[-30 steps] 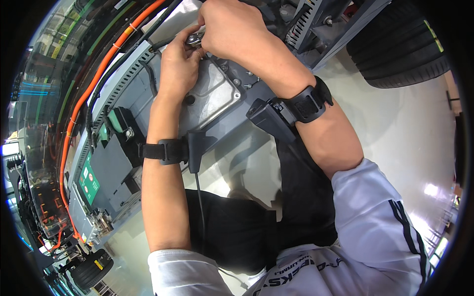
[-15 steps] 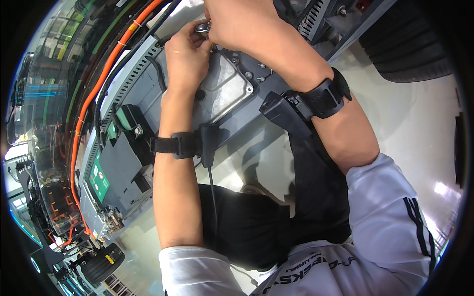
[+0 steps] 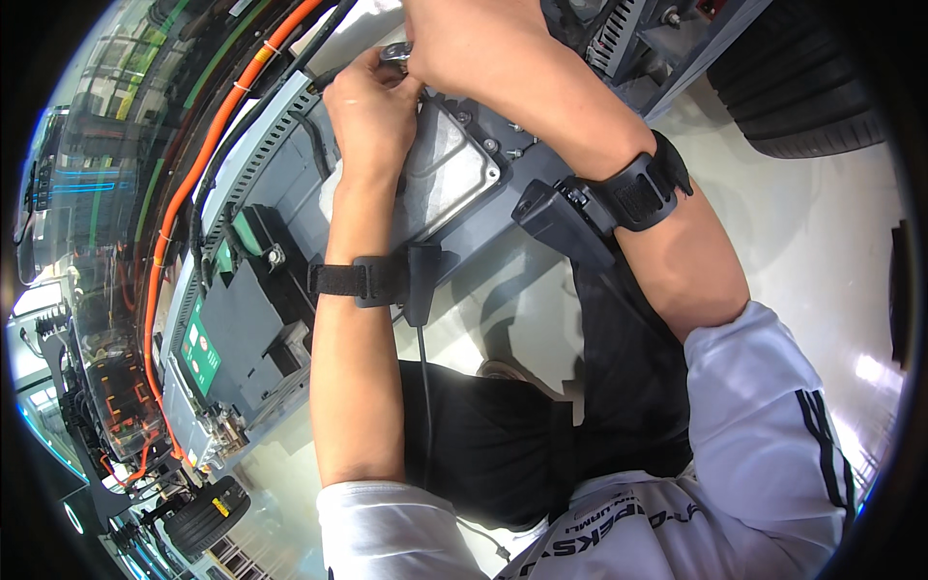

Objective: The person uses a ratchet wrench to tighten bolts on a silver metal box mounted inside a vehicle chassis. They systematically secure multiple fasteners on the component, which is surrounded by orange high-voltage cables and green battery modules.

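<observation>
Near the top edge, a ratchet wrench [image 3: 395,53] shows only its rounded chrome head between my hands; the rest of it is hidden. My left hand [image 3: 372,108] is closed, with thumb and fingers bent around this head. Against its other side presses my right hand [image 3: 474,43], closed, its back toward me and its fingers mostly hidden or cut off by the upper edge. Both hands are over the far end of a silver metal cover plate [image 3: 447,174], which has bolts along its edge. What the wrench sits on cannot be seen.
An orange cable [image 3: 172,208] runs along the left beside a perforated grey rail [image 3: 253,155]. A dark grey box [image 3: 246,324] with a green label lies nearer. Bolts [image 3: 515,153] stick up right of the plate. Tyres stand at upper right [image 3: 797,87] and lower left [image 3: 205,517].
My left wrist and forearm have shifted slightly right. The wrench head has turned or tilted a little between my hands. My right arm has barely moved.
</observation>
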Demonstrator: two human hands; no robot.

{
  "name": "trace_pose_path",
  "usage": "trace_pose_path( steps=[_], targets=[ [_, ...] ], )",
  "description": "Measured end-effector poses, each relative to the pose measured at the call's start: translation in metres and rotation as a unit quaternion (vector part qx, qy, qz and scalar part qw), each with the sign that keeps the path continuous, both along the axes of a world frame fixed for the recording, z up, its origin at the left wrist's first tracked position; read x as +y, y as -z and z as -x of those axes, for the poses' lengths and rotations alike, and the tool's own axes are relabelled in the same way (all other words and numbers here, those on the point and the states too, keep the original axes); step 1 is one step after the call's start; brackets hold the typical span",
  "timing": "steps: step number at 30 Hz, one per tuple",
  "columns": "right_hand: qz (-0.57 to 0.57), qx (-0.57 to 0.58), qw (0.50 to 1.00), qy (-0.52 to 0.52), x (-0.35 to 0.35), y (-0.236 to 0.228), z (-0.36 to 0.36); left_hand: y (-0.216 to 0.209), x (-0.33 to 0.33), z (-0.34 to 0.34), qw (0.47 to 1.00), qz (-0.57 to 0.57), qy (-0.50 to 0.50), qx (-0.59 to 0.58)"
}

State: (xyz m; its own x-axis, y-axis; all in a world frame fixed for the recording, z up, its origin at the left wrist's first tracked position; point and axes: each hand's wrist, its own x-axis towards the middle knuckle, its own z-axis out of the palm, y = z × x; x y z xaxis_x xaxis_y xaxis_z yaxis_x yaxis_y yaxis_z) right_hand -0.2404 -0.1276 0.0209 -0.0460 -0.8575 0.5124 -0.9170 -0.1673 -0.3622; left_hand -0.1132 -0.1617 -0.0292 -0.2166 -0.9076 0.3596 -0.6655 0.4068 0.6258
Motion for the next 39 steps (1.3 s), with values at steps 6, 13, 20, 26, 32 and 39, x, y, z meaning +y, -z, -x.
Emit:
trace_pose_path(
  steps=[6,13,20,26,32,39],
  targets=[
    [0.008,0.011,1.0,-0.021,-0.006,0.005,0.001,0.003,-0.009,-0.004,0.971,-0.037,0.153,0.18],
    [-0.021,-0.008,1.0,-0.014,0.0,-0.002,0.003,0.003,-0.004,-0.001,0.998,0.029,0.061,0.017],
    [-0.016,0.018,0.999,-0.028,-0.006,0.003,0.004,0.002,-0.006,-0.008,0.966,-0.107,0.153,0.177],
    [-0.056,0.013,0.998,-0.027,0.005,-0.01,0.002,0.002,-0.005,-0.008,0.998,-0.007,0.025,0.051],
    [-0.047,0.039,0.998,-0.026,-0.002,-0.002,-0.004,0.009,-0.007,-0.01,0.992,-0.016,0.096,0.079],
    [-0.038,0.005,0.999,-0.023,0.006,-0.005,0.007,0.002,0.003,-0.002,0.993,-0.018,0.103,0.06]
  ],
)
